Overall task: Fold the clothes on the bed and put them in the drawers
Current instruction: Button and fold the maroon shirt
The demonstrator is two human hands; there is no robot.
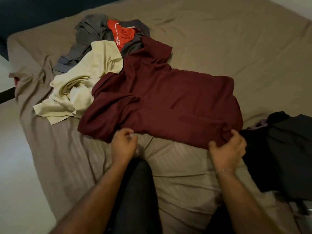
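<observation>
A maroon shirt [162,102] lies spread across the middle of the bed [236,48]. My right hand [227,147] grips its near right hem, fingers curled round the cloth. At the hem's near left edge my left hand [122,144] is blurred with its fingers curled; whether it holds the cloth is unclear. Behind the shirt lies a crumpled cream garment [81,85], with grey clothes [91,31] and a red shirt [123,34] heaped further back.
A dark pile of clothing [283,149] sits at the bed's right near edge. My dark-clad knee [136,191] rests on the mattress between my arms. The bed's left edge drops to a pale floor [16,166].
</observation>
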